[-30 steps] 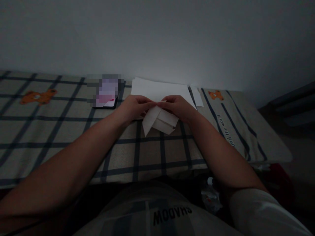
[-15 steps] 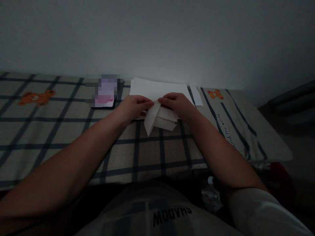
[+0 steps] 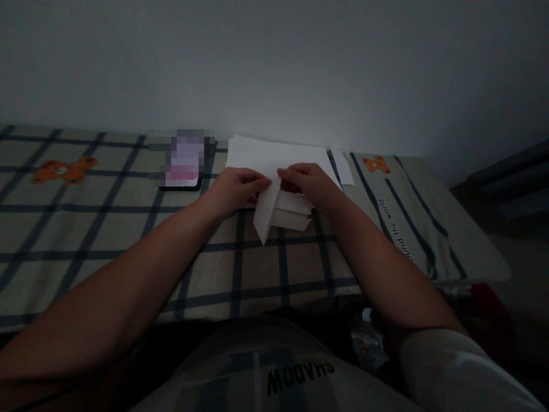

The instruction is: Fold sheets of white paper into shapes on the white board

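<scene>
- A folded, off-white paper piece with angular flaps (image 3: 266,209) is between the two hands, in front of the wall-side sheets; whether its lower edge touches the desk cannot be told.
- The left hand (image 3: 241,189) pinches the top of this paper between thumb and forefinger, the other fingers curled behind it.
- The right hand (image 3: 311,180) has its thumb and forefinger drawn together at the paper's upper right, just beside the left fingertips; how firmly it grips is unclear.
- One pointed flap hangs toward the person, and layered folds spread out beneath the right hand.
- Flat, plain white paper sheets (image 3: 274,151) lie behind the hands, near the pale grey wall (image 3: 274,68).
- A narrow, white paper strip (image 3: 343,166) lies just right of them.
- A dark-edged, rectangular phone with a lit, partly blurred screen (image 3: 192,182) rests left of the sheets.
- Beige cloth with dark blue stripes and orange bear prints (image 3: 257,280) covers the desk.
- Below the desk's near edge is a clear plastic object with a white cap (image 3: 369,343).
</scene>
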Demonstrator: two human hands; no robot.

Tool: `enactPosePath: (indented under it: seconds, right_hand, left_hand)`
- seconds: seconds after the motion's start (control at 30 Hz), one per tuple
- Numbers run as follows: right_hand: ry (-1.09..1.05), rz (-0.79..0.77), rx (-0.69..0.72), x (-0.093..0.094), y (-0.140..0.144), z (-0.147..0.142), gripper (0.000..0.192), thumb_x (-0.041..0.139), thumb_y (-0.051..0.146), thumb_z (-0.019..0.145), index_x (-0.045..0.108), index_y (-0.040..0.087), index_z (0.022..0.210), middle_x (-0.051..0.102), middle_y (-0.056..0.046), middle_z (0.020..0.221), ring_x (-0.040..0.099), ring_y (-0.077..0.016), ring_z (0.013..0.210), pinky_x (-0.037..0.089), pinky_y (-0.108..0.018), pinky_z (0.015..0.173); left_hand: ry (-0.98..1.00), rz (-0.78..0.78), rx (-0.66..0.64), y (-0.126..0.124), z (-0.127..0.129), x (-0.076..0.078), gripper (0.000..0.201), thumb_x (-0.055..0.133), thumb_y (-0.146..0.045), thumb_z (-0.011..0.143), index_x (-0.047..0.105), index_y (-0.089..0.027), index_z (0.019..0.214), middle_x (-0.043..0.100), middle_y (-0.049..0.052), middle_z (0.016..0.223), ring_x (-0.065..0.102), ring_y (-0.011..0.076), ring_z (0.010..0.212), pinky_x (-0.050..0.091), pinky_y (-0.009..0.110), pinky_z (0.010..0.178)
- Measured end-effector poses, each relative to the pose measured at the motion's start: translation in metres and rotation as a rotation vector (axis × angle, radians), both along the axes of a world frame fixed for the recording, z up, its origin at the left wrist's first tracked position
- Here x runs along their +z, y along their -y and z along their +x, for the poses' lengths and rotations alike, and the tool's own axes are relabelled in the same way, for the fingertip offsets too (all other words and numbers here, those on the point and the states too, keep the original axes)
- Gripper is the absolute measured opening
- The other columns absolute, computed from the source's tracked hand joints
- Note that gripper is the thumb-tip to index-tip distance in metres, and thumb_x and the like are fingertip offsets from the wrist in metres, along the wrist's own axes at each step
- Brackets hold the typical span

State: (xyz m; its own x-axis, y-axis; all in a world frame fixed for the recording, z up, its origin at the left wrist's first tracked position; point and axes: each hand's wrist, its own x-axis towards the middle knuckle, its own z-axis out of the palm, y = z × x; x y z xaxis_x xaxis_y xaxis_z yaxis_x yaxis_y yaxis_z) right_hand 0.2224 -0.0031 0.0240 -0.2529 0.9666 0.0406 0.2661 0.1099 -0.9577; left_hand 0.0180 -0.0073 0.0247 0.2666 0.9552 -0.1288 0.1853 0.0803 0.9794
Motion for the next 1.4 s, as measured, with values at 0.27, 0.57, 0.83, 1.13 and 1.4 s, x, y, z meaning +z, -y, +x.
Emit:
enactPosePath:
  seconds: [0.27, 0.57, 0.83, 1.13, 1.4]
  right_hand:
    - [-0.004, -0.002, 0.006, -0.0008, -0.0020, -0.0003, 0.033, 0.063, 0.039, 0.092, 0.065, 0.019, 0.066, 0.066, -0.002, 0.067, 0.056, -0.0123, 0.063, 0.046, -0.028, 0.065]
    - [-0.016, -0.021, -0.032, 0.0019, -0.0005, -0.0020, 0.047, 0.058, 0.059, 0.096, 0.066, 0.019, 0.071, 0.065, -0.002, 0.066, 0.056, -0.0110, 0.061, 0.047, -0.027, 0.064]
    - [0.012, 0.066, 0.103, 0.0011, 0.0000, 0.0025, 0.028, 0.076, 0.045, 0.084, 0.075, 0.018, 0.088, 0.070, -0.001, 0.073, 0.060, -0.0117, 0.066, 0.050, -0.027, 0.065]
    - [0.083, 0.067, 0.118, 0.0020, -0.0007, 0.0047, 0.024, 0.074, 0.040, 0.085, 0.074, 0.017, 0.084, 0.070, -0.002, 0.073, 0.060, -0.0123, 0.066, 0.048, -0.028, 0.066]
    - [0.215, 0.011, 0.072, 0.0066, 0.0015, 0.0017, 0.024, 0.067, 0.032, 0.090, 0.067, 0.018, 0.071, 0.065, -0.001, 0.063, 0.058, -0.0127, 0.061, 0.043, -0.028, 0.062]
  left_hand:
    - [0.011, -0.021, -0.013, -0.0005, 0.0015, -0.0009, 0.016, 0.075, -0.033, 0.082, 0.076, -0.017, 0.084, 0.069, 0.002, 0.073, 0.059, 0.0106, 0.060, 0.051, 0.021, 0.057]
    - [-0.050, 0.072, -0.027, 0.0014, 0.0014, 0.0014, 0.018, 0.074, -0.034, 0.082, 0.076, -0.016, 0.084, 0.064, 0.000, 0.065, 0.054, 0.0098, 0.056, 0.048, 0.021, 0.055]
    - [-0.173, 0.189, -0.041, 0.0031, -0.0011, 0.0011, 0.025, 0.070, -0.041, 0.083, 0.078, -0.017, 0.085, 0.060, -0.001, 0.061, 0.049, 0.0116, 0.056, 0.037, 0.023, 0.052]
    - [-0.394, 0.442, -0.092, 0.0044, 0.0017, 0.0046, 0.026, 0.061, -0.038, 0.089, 0.079, -0.020, 0.085, 0.075, 0.003, 0.081, 0.061, 0.0173, 0.077, 0.043, 0.026, 0.068]
    - [-0.438, 0.415, -0.098, -0.0005, 0.0012, 0.0003, 0.022, 0.064, -0.037, 0.087, 0.078, -0.020, 0.083, 0.074, 0.004, 0.080, 0.063, 0.0187, 0.079, 0.046, 0.028, 0.073]
